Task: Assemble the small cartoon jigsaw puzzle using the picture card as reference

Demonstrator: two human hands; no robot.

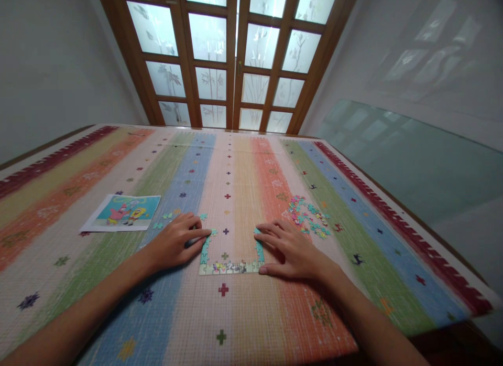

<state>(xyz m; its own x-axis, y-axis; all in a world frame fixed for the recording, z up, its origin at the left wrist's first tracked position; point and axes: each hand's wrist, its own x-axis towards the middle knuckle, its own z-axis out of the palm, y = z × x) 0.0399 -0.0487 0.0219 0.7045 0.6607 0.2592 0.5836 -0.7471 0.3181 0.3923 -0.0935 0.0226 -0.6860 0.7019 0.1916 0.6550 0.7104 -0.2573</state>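
One partial puzzle border [231, 268] sat between right hand [288, 249], spread, and left hand [176, 240], pinch unclear; edge alignment seemed underway, next move needed light pressure.

Room to pass lay between the left hand [183, 241] and right hand [290, 248], through the frame's [231, 268] open far side. The pile [308, 217] obstructed the right hand's far side; loose pieces [158, 226] and the picture [128, 214], the left's.
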